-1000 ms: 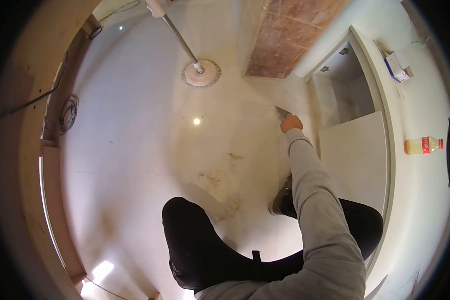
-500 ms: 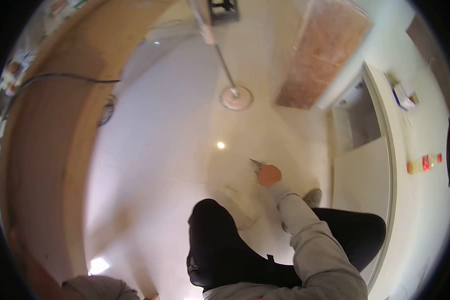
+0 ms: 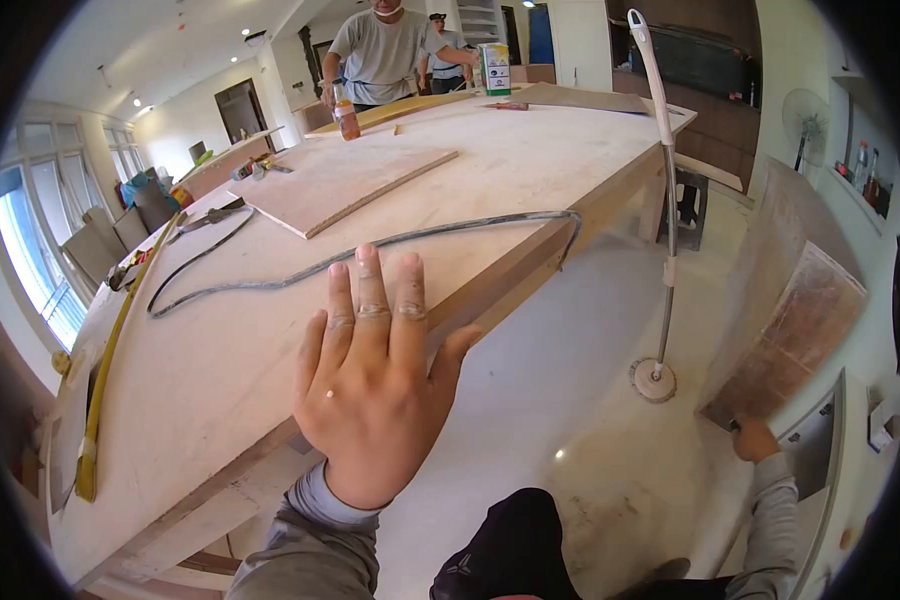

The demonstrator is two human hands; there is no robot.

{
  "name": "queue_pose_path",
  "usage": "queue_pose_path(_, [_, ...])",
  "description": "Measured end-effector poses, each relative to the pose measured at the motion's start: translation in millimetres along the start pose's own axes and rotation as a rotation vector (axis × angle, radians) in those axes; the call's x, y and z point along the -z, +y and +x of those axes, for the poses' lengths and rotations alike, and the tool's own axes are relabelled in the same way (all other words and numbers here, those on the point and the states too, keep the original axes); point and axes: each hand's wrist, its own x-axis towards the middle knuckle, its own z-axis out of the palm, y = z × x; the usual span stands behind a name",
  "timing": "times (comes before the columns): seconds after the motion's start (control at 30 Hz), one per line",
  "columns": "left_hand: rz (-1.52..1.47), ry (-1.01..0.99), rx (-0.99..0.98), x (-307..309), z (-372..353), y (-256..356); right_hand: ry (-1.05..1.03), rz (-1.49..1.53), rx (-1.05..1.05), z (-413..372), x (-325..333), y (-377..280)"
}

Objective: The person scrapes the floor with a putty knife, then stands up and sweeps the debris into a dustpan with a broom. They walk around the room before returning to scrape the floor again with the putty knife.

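Wearer's hands, two: left hand (image 3: 370, 395), right hand (image 3: 757, 441). Other people, two: nearer person (image 3: 380, 55), farther person (image 3: 447, 67). Singles: one hand tool (image 3: 735, 425), mostly hidden; one worktable (image 3: 230, 390), with one cable (image 3: 480, 220), one bottle (image 3: 346, 118), one tin (image 3: 495, 70); one mop (image 3: 670, 270); one fan (image 3: 802, 116); one black stool (image 3: 696, 180).

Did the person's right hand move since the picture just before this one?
Yes: the right hand has moved forward, much nearer the bottom of the brown panel.
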Motion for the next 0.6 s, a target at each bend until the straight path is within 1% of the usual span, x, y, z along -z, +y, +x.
queue_pose_path(0.03, [-0.007,-0.003,0.005,-1,-1,-1,0.053,0.040,-0.003,-9,20,-3])
queue_pose_path(0.07, [-0.017,0.012,0.003,-1,-1,-1,0.049,0.032,-0.005,-19,30,0])
queue_pose_path(0.13, [-0.041,0.027,0.008,-2,-2,-1,0.273,0.148,-0.022,-35,46,9])
queue_pose_path(0.17, [-0.043,0.022,0.020,-2,-2,-2,0.270,0.136,-0.017,-40,48,18])
queue_pose_path(0.23, [-0.032,0.021,0.016,-2,-3,-1,0.142,0.058,-0.371,-60,38,46])
queue_pose_path(0.33, [-0.020,0.028,0.019,-1,-1,0,0.152,0.037,-0.375,-93,-20,98])
queue_pose_path(0.4, [0.035,0.019,0.006,0,-3,4,0.115,0.242,-0.462,-125,-79,122])
queue_pose_path(0.43, [0.070,-0.001,-0.008,0,-3,4,0.131,0.410,-0.471,-141,-106,123])
queue_pose_path(0.47, [0.155,0.013,-0.041,-2,-4,3,0.150,0.511,-0.436,-156,-116,104])
queue_pose_path(0.5, [0.231,0.025,-0.087,-5,-4,2,-0.033,0.369,-0.543,-167,-133,103])
queue_pose_path(0.53, [0.207,0.031,-0.052,-8,-4,6,0.057,0.325,-0.505,-185,-178,115])
queue_pose_path(0.57, [0.193,0.033,-0.006,-11,-6,10,0.036,0.368,-0.551,-190,-170,87])
queue_pose_path(0.6, [0.349,-0.044,-0.020,-12,-10,12,0.034,0.440,-0.516,-196,-216,109])
